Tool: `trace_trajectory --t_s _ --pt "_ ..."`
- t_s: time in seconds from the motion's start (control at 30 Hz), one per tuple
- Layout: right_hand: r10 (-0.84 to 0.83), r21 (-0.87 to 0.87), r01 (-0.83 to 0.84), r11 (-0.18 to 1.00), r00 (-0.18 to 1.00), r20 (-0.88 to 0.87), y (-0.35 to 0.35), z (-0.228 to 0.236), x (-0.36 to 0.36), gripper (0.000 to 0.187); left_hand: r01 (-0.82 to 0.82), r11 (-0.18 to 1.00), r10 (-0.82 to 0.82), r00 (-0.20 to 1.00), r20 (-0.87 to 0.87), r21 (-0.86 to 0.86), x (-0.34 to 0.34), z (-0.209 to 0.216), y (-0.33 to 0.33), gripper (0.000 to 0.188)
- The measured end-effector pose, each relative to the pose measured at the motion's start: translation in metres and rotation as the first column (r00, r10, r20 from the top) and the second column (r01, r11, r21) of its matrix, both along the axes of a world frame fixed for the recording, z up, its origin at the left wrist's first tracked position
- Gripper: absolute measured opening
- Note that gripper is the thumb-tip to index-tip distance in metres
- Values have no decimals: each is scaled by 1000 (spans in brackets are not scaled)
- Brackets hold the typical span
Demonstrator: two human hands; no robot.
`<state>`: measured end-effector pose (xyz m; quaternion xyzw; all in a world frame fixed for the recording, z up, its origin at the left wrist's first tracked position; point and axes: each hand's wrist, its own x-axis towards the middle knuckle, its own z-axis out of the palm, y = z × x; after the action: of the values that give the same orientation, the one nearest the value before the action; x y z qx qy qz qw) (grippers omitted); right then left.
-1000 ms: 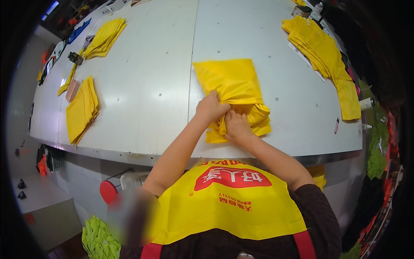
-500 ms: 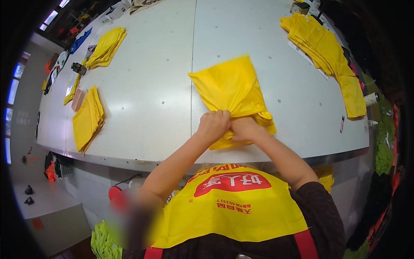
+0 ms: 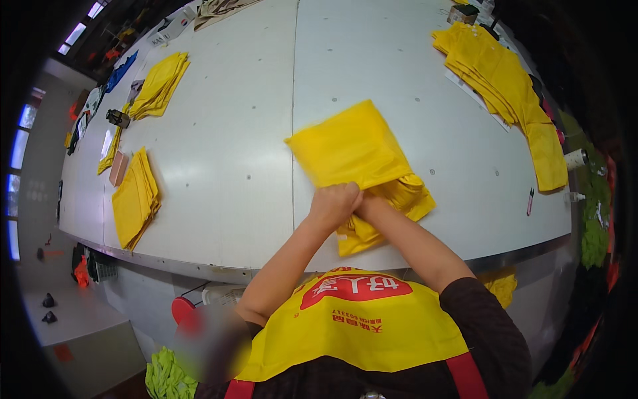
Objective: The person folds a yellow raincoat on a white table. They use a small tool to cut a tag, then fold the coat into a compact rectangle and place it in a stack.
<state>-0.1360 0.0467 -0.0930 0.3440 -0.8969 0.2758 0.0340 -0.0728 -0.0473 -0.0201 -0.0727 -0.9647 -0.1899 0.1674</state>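
A folded yellow cloth piece (image 3: pixel 349 146) lies at an angle on the table before me, with rumpled layers showing under its near flap. My left hand (image 3: pixel 337 205) is closed on the flap's near edge, knuckles up. Into the opening beneath that flap reaches my right hand (image 3: pixel 369 205), just behind the left one. Its fingers are hidden inside the cloth, so whether they grip anything does not show. The right wrist sits close against the left hand.
Stacks of yellow cloth rest at the left (image 3: pixel 137 198), farther left (image 3: pixel 159 83) and along the right edge (image 3: pixel 488 76). A small pink box (image 3: pixel 118 168) stands beside the left stack. Thread snips (image 3: pixel 530 201) lie at the right. The white table's (image 3: pixel 226 219) front edge curves before me.
The flap's gathered folds have flattened out. My right hand has gone deeper under the cloth, out of sight. The lower layers now spread nearer to me.
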Motion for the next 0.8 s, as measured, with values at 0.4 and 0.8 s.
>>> trace_trajectory --t_s 0.4,0.8 --pt "332 599 -222 769 940 -77 25 40 -14 46 65 985 -61 998 -29 157 -4 11 23 29" --pt "-4 -123 10 992 999 48 25 2 -71 48 110 957 -141 985 99 268 8 -5 27 25"
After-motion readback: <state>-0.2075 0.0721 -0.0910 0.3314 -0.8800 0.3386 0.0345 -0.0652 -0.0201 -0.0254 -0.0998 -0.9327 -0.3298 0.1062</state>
